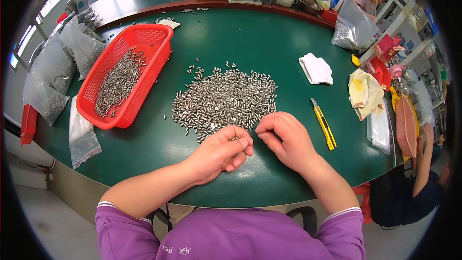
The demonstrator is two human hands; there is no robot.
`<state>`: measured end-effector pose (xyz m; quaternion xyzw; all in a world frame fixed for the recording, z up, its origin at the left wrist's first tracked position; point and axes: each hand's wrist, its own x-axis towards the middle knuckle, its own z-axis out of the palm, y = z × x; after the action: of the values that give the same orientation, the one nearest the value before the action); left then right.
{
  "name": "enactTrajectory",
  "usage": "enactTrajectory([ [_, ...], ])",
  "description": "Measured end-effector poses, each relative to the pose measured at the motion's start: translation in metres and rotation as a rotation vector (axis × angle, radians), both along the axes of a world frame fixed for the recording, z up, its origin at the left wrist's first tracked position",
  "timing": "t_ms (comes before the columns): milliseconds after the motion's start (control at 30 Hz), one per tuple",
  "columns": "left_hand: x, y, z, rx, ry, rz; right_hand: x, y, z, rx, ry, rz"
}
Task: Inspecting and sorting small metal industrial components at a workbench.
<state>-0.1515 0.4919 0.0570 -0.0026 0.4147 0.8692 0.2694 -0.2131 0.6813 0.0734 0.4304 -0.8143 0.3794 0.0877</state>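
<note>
A wide heap of small silver metal pieces (224, 98), short and pointed, covers the middle of the green table. At its near edge my left hand (222, 151) is closed, with thumb and index finger pressed together and the other fingers curled. Just to the right, my right hand (288, 139) is closed too, its thumb and index finger bent toward the left hand. The two hands are a small gap apart. Anything between their fingertips is too small or hidden to make out.
To the left, a red plastic basket (161, 50) holds more metal pieces, beside filled plastic bags (48, 79). A yellow utility knife (325, 125), blade out, lies right of my right hand. Beyond it are a white cloth (316, 69) and yellowish gloves (364, 90). Another person (409, 188) sits at right.
</note>
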Motion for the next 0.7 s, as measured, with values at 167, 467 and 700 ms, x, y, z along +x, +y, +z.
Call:
enactTrajectory([
  [167,0.0009,-0.0010,0.0004,-0.029,0.018,-0.003,0.0048,-0.0039,0.0053,-0.054,0.008,0.085],
  [467,0.0017,0.0005,0.0032,-0.074,-0.013,-0.035,0.0078,-0.0054,0.0034,-0.164,-0.074,0.099],
  [700,0.0016,0.0015,0.0019,-0.103,0.002,-0.063,0.0058,-0.0055,0.0021,-0.159,-0.015,0.106],
])
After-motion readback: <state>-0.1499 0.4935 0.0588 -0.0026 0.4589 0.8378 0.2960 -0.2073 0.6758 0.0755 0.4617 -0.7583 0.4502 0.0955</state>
